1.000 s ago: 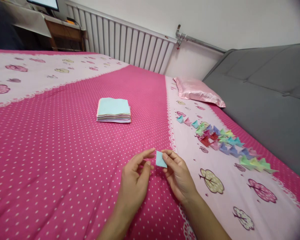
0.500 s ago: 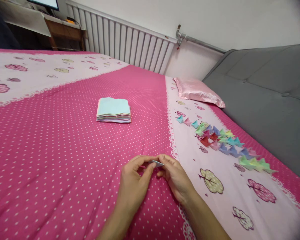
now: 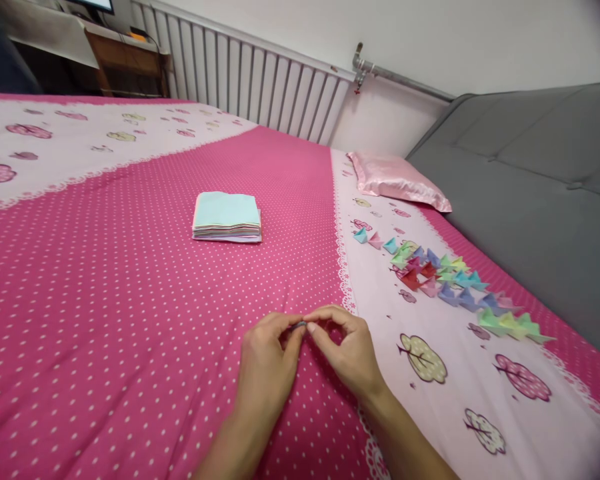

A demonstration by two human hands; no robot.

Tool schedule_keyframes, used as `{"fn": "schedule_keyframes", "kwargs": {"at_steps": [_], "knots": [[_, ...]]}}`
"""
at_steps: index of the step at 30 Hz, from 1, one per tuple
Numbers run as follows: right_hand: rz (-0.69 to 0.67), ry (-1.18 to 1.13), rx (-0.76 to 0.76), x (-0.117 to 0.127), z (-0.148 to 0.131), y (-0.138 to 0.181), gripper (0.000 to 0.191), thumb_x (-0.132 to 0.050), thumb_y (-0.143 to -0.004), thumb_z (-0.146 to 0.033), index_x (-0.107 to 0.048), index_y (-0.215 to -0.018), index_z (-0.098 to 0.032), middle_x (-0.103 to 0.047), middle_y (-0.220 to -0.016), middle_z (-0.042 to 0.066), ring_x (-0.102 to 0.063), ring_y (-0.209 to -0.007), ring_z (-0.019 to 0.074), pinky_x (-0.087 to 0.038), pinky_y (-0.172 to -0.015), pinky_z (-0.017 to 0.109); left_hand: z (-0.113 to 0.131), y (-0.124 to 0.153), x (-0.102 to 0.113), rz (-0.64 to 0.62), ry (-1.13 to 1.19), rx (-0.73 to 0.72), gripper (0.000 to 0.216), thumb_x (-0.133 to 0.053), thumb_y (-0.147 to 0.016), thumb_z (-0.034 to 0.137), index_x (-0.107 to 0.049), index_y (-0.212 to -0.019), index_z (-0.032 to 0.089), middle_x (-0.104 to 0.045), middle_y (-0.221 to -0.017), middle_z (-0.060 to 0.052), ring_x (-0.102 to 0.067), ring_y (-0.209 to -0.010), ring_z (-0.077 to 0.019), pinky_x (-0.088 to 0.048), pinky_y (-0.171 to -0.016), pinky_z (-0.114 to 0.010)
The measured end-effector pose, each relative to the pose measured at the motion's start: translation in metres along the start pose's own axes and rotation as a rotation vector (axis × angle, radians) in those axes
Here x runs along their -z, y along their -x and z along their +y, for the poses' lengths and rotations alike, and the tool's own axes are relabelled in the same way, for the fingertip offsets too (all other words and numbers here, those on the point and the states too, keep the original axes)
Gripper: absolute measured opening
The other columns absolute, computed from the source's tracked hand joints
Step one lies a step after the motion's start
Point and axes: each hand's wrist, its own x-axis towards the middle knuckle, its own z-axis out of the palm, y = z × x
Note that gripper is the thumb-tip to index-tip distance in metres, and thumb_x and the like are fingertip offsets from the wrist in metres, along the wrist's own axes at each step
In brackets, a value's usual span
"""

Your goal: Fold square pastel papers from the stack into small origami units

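Left hand and right hand meet just over pink polka-dot bedsheet. Fingers of both pinched tight on small folded light-blue paper piece, mostly hidden between them. Stack of pastel paper squares well apart, further up the bed.

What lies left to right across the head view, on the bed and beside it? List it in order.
stack of paper squares → left hand → small folded paper, pinched by the fingertips of both hands → right hand → row of folded paper pieces → grey padded headboard
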Motion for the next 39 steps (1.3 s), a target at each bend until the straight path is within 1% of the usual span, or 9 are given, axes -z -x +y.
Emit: {"fn": "schedule_keyframes", "kwargs": {"at_steps": [5,12,16,25,30,34,39], "knots": [[-0.01,0.03,-0.019,0.0001,0.0006,0.0011,0.01,-0.056,-0.074,-0.018,-0.066,-0.076,-0.019,-0.065,-0.073,0.003,-0.058,-0.067,0.0168,-0.045,-0.062,0.029,-0.0001,0.0003,0.0001,-0.028,-0.012,0.0,0.02,-0.051,-0.077,0.021,-0.069,-0.086,0.023,-0.067,-0.079,-0.005,-0.06,-0.07,-0.0193,-0.044,-0.066,-0.032],[-0.006,0.084,-0.009,-0.0003,0.0017,0.0009,0.009,-0.058,-0.073,-0.021,-0.066,-0.076,-0.019,-0.066,-0.075,0.003,-0.059,-0.068,0.0163,-0.046,-0.065,0.029,0.0011,0.0003,0.0004,-0.012,-0.023,-0.013,0.021,-0.051,-0.076,0.018,-0.069,-0.086,0.022,-0.068,-0.079,-0.005,-0.06,-0.071,-0.0187,-0.045,-0.067,-0.031],[0.016,0.115,-0.011,-0.0017,0.0015,0.0013,0.009,-0.057,-0.072,-0.021,-0.065,-0.073,-0.018,-0.065,-0.071,0.003,-0.058,-0.063,0.0153,-0.046,-0.06,0.028,0.0019,0.0004,0.0011,-0.024,-0.097,0.0,0.021,-0.049,-0.077,0.018,-0.068,-0.087,0.02,-0.067,-0.079,-0.004,-0.059,-0.071,-0.0168,-0.045,-0.066,-0.029],[0.026,0.119,-0.003,-0.0044,-0.0026,0.0022,0.007,-0.056,-0.071,-0.017,-0.063,-0.071,-0.017,-0.064,-0.069,0.002,-0.058,-0.06,0.0136,-0.047,-0.057,0.024,0.002,-0.0002,0.0005,-0.027,-0.228,0.019,0.018,-0.048,-0.078,0.018,-0.065,-0.082,0.02,-0.063,-0.084,-0.002,-0.056,-0.071,-0.0145,-0.043,-0.063,-0.027],[0.02,0.129,-0.003,-0.0053,-0.0028,0.0032,0.008,-0.056,-0.071,-0.015,-0.063,-0.071,-0.018,-0.063,-0.069,0.001,-0.058,-0.06,0.013,-0.046,-0.057,0.023,0.0007,0.0016,-0.0019,-0.005,-0.303,-0.007,0.017,-0.047,-0.077,0.017,-0.063,-0.081,0.02,-0.062,-0.084,-0.001,-0.056,-0.067,-0.0131,-0.042,-0.062,-0.026],[0.021,0.14,-0.009,-0.0063,-0.0017,0.0032,0.008,-0.055,-0.071,-0.015,-0.062,-0.071,-0.018,-0.063,-0.069,0.001,-0.058,-0.061,0.0126,-0.046,-0.057,0.023,0.0006,0.0029,-0.003,0.024,-0.369,-0.043,0.015,-0.047,-0.077,0.017,-0.062,-0.08,0.019,-0.062,-0.083,-0.002,-0.057,-0.067,-0.0133,-0.042,-0.061,-0.025],[0.026,0.149,-0.005,-0.0058,-0.0016,0.0038,0.007,-0.055,-0.07,-0.015,-0.062,-0.07,-0.018,-0.063,-0.067,0.0,-0.057,-0.059,0.0123,-0.046,-0.056,0.023,0.001,0.0026,-0.0031,0.04,-0.407,-0.052,0.015,-0.047,-0.077,0.018,-0.062,-0.079,0.02,-0.062,-0.083,-0.001,-0.056,-0.067,-0.0132,-0.041,-0.059,-0.025]]}}
